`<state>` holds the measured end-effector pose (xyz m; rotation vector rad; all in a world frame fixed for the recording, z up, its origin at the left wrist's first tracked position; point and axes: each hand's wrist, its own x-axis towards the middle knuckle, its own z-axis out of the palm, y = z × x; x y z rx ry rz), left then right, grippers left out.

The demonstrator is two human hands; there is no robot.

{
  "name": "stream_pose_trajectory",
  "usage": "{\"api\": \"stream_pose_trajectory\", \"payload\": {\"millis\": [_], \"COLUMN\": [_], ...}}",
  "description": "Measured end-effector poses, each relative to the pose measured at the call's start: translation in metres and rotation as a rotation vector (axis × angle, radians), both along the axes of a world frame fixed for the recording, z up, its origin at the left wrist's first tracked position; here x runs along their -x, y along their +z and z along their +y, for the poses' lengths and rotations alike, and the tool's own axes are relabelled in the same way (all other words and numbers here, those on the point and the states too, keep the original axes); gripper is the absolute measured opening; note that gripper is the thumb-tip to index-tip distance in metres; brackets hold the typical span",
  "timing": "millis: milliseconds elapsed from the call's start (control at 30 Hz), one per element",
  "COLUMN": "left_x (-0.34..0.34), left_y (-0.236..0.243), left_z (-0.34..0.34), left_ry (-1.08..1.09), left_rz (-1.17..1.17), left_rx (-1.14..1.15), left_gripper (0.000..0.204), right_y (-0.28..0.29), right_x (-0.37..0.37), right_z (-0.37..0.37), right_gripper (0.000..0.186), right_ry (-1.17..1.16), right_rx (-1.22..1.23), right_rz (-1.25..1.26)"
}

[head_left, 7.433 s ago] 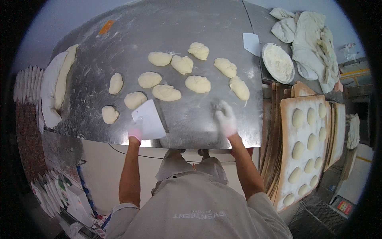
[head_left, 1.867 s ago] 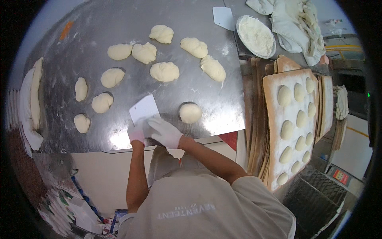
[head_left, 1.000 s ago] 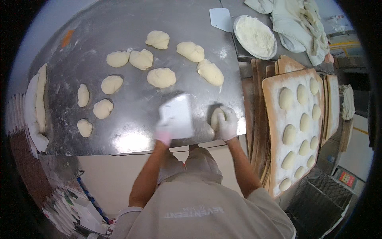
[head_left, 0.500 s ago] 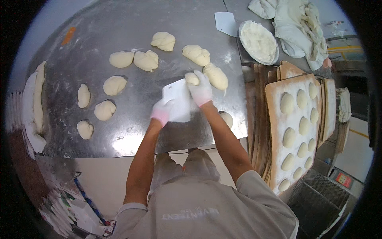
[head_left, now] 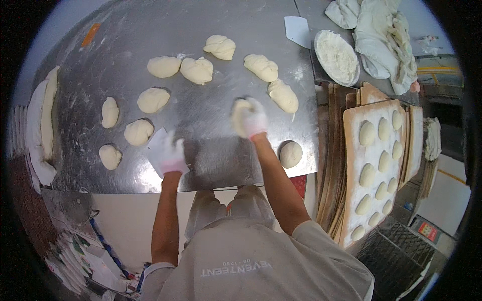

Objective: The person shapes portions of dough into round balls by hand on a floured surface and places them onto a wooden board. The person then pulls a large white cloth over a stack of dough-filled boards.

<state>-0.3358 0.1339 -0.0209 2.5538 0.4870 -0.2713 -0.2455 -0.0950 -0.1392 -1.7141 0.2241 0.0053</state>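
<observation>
On the floured steel table (head_left: 75, 100), my gloved right hand (head_left: 251, 118) cups a pale piece of dough (head_left: 237, 118) near the centre right. Farther left, my gloved left hand (head_left: 170, 150) has its fingers apart over a white scraper (head_left: 153, 150); whether they touch it I cannot tell. A smooth dough ball (head_left: 291, 154) sits at the right front corner. Several uneven dough lumps (head_left: 196, 70) lie across the back and left of the table, including an oblong one (head_left: 283, 97) beside my right hand.
At the right, a floured board (head_left: 355, 170) holding several rounded pieces rests on stacked boards (head_left: 326, 145). A flour dish (head_left: 336, 57), second scraper (head_left: 297, 31) and crumpled cloths (head_left: 381, 40) are at back right. A cloth with long dough (head_left: 40, 130) lines the left edge.
Since half a second ago, my left hand moved left with the scraper and spread its fingers. My right hand moved slightly nearer me with dough. Earlier, a ball appeared at the right front.
</observation>
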Motion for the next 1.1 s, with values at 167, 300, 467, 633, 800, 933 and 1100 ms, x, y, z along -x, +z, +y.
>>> {"api": "stream_pose_trajectory", "payload": {"millis": [167, 300, 467, 633, 800, 933, 1100], "left_x": [-0.015, 0.014, 0.019, 0.001, 0.005, 0.01, 0.0], "left_y": [-0.026, -0.03, -0.032, -0.038, -0.061, -0.073, -0.054], "left_z": [-0.017, -0.019, -0.037, -0.033, -0.012, -0.013, -0.031], "left_ry": [-0.13, -0.17, -0.316, -0.546, 0.09, -0.314, -0.091], "left_rz": [-0.1, 0.345, 0.001, -0.335, 0.213, -0.115, 0.07], "left_rx": [0.401, 0.44, 0.377, 0.267, 0.589, 0.575, 0.189], "left_gripper": [0.051, 0.052, 0.025, 0.034, 0.049, 0.04, 0.022], "right_y": [0.039, 0.057, 0.04, 0.033, 0.04, 0.039, 0.039], "right_x": [0.026, 0.087, 0.096, 0.063, 0.069, 0.067, 0.047], "right_z": [0.058, 0.041, 0.033, 0.049, 0.052, 0.053, 0.05], "right_gripper": [0.031, 0.046, 0.063, 0.053, 0.057, 0.062, 0.063], "right_ry": [0.719, 0.772, 0.556, 0.462, 0.686, 0.663, 0.542], "right_rx": [0.191, 0.511, 0.739, 0.737, 0.365, 0.692, 0.618], "right_rz": [0.049, -0.184, -0.218, -0.322, -0.001, -0.188, -0.277]}}
